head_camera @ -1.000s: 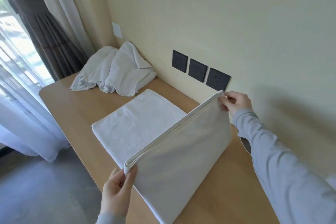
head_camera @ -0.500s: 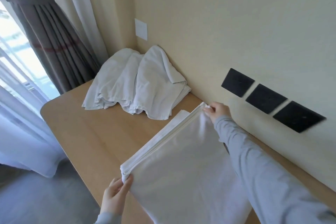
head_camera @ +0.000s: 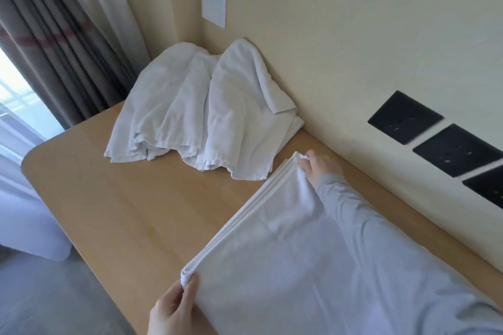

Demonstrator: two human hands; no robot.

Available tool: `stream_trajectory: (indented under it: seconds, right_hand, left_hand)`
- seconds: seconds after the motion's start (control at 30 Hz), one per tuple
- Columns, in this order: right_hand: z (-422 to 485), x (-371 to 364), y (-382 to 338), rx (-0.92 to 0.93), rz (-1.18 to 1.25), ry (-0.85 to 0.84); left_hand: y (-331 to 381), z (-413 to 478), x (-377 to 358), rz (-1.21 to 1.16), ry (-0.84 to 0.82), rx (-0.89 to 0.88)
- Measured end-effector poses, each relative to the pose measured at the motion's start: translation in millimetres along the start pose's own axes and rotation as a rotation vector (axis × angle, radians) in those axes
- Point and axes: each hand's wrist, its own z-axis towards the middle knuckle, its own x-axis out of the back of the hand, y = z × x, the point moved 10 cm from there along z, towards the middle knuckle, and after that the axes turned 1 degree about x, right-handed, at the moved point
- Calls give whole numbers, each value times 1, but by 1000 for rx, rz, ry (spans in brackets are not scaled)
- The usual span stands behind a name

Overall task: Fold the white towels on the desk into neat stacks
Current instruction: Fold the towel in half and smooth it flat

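Towel, folded flat on the desk, looks soft, light and floppy (layers could slide), best held at corners: left hand pinches the near corner, right hand grips the far one. Unfolded towels lie heaped beyond.

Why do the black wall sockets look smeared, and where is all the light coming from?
Head view: the black sockets show streaked edges, which looks like motion blur; the window at far left is blown out and seems the main light source; the folded towel held by the left hand and right hand reads slightly bluish; the wide lens tilts the wall and curves the desk.
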Motion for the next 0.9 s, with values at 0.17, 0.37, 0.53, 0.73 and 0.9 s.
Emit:
stream_trajectory:
  seconds: [0.17, 0.37, 0.53, 0.73, 0.9]
  right_hand:
    - [3, -15, -12, 51, -217, -37]
    - [-10, -4, -24, 93, -245, 118]
    - [-78, 4, -98, 829, -10, 270]
    - [-79, -16, -111, 867, -59, 112]
    - [-84, -15, -124, 1000, -123, 158]
  left_hand:
    - [-1, 1, 8, 115, 139, -67]
    - [42, 0, 9, 380, 360, -383]
    - [89, -2, -53, 760, 290, -717]
    - [82, 20, -73, 830, 200, -645]
    - [75, 30, -72, 780, 156, -560]
